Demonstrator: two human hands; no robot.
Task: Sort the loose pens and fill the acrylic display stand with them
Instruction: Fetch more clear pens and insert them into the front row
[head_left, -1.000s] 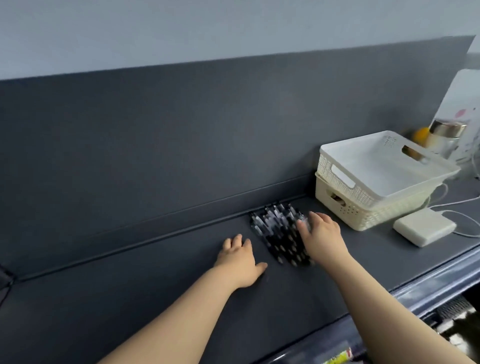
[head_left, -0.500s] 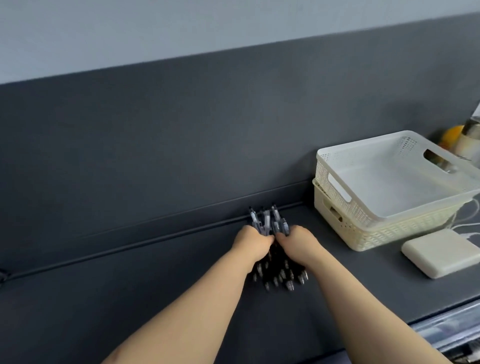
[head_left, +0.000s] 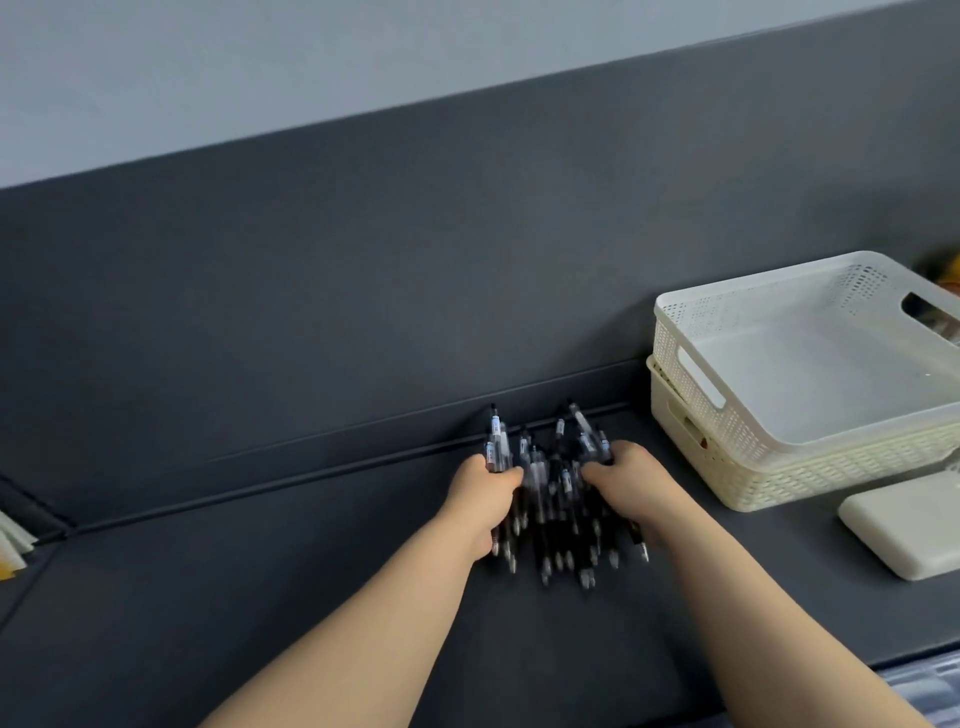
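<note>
Black pens (head_left: 558, 501) clutched by both hands (head_left: 483, 493) (head_left: 631, 480).

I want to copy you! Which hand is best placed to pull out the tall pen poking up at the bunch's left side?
Probably the left hand: it grips that side of the pens, right beneath the tall pen. The right hand grips the far side, nearer the white baskets.

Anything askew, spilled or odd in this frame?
The pens are a splayed, uneven bundle gripped between the left hand and right hand, with their ends fanning out. The white basket sits crookedly nested in the cream basket. Nothing looks spilled or damaged.
</note>
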